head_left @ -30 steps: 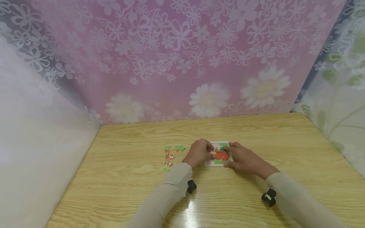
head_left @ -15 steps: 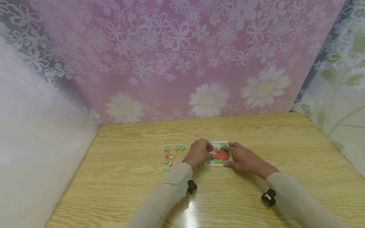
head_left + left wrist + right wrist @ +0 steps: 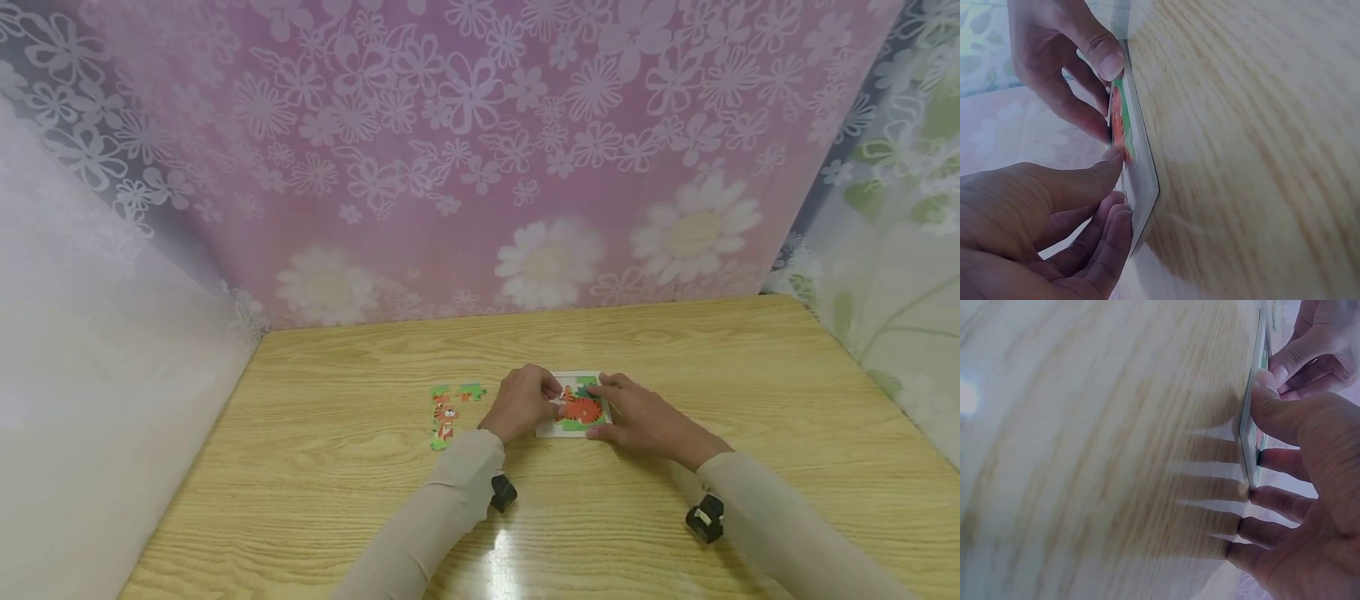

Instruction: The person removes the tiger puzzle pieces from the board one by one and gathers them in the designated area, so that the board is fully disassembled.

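A small jigsaw puzzle board (image 3: pixel 549 431) with a white rim lies on the table in the head view, with joined pieces (image 3: pixel 585 409) picturing an orange striped animal on green. My left hand (image 3: pixel 521 403) bends over the board's left part, thumb and fingers pinching a puzzle piece that they largely hide. In the left wrist view the thumb (image 3: pixel 1112 162) overlaps the orange print. My right hand (image 3: pixel 647 418) grips the board's right end, thumb at the near edge and fingers toward the far side; in the right wrist view some fingertips (image 3: pixel 1235 550) rest on the table.
Loose puzzle pieces (image 3: pixel 446 415), orange and green with a tiger face, lie left of my left hand on the wooden table (image 3: pixel 337 500). A pink flowered curtain (image 3: pixel 450 167) hangs behind the table, with pale sheets at both sides.
Almost nothing differs; both hands keep their places on the board, with only tiny shifts in the head view.
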The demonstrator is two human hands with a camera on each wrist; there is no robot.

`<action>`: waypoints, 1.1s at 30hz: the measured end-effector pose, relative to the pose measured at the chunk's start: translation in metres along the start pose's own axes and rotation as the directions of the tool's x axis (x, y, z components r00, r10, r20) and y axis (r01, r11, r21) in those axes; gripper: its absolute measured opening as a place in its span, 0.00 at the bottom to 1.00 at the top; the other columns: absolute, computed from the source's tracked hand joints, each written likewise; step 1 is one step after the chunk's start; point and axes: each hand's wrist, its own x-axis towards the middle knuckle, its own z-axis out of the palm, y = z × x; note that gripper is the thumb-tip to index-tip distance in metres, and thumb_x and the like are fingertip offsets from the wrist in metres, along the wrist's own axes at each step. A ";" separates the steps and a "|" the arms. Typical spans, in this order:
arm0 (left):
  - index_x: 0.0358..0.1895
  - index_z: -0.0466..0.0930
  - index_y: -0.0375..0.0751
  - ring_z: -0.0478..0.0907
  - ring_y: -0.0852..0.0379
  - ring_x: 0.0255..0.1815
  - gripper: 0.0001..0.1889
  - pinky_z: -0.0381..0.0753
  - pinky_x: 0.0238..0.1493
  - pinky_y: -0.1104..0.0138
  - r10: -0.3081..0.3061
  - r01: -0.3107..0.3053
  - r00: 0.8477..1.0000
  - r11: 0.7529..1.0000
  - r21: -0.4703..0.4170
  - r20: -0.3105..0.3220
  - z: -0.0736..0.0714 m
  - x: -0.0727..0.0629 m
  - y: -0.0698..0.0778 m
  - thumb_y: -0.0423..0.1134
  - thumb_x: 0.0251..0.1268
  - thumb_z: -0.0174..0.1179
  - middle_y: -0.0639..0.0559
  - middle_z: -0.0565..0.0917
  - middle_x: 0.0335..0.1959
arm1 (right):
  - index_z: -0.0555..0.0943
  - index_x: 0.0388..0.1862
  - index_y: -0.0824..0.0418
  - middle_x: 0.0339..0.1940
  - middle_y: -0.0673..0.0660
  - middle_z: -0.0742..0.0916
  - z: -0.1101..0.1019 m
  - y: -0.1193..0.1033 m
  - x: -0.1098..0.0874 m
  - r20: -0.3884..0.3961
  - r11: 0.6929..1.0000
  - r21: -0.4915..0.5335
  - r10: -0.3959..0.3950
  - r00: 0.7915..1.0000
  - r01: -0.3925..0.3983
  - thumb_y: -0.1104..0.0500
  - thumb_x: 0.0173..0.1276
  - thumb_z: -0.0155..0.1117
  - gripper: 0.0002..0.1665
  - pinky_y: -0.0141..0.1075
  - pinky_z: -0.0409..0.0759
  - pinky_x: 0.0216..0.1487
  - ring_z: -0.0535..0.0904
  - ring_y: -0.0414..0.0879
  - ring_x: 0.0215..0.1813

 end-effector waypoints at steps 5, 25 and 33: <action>0.40 0.88 0.38 0.79 0.63 0.33 0.07 0.80 0.37 0.70 0.003 -0.003 1.000 0.999 -0.036 -0.023 0.001 0.000 -0.002 0.34 0.61 0.73 0.52 0.86 0.35 | 0.74 0.68 0.70 0.66 0.76 0.74 0.000 0.001 0.000 -0.004 1.000 -0.002 -0.004 1.000 0.004 0.48 0.67 0.72 0.39 0.62 0.76 0.60 0.74 0.72 0.65; 0.34 0.85 0.44 0.79 0.64 0.27 0.04 0.79 0.30 0.71 -0.022 0.014 0.998 0.988 -0.155 -0.052 0.005 0.000 -0.006 0.38 0.67 0.69 0.58 0.83 0.27 | 0.75 0.67 0.69 0.65 0.76 0.74 -0.001 -0.002 0.000 -0.006 1.000 -0.006 -0.017 1.000 0.017 0.46 0.67 0.72 0.39 0.62 0.76 0.59 0.74 0.72 0.64; 0.35 0.85 0.45 0.79 0.65 0.31 0.04 0.81 0.33 0.70 0.001 -0.017 0.995 0.986 -0.169 -0.095 0.000 -0.003 -0.009 0.39 0.68 0.68 0.58 0.84 0.30 | 0.75 0.68 0.69 0.65 0.75 0.74 0.000 -0.001 0.000 -0.013 1.000 -0.004 -0.015 1.000 0.014 0.45 0.67 0.72 0.39 0.61 0.76 0.60 0.74 0.71 0.64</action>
